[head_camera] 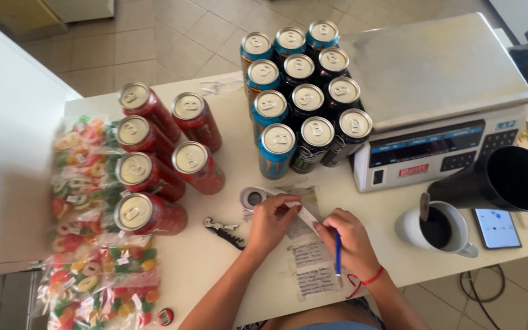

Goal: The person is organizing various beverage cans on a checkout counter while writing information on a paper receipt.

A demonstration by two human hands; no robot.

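Thin white label strip (305, 214), curled.

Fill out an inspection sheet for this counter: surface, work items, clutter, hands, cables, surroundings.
Surface: white counter, crowded.
Work items: white label strip off a tape roll; blue pen; handwritten paper taped down.
Clutter: red cans, blue and black cans, candy bags, corkscrew, scale, mug, black cup, phone.
Hands: left hand pinches the strip; right hand holds the pen, fingers on the strip.
Cables: black cable on the floor.
Surroundings: tiled floor.
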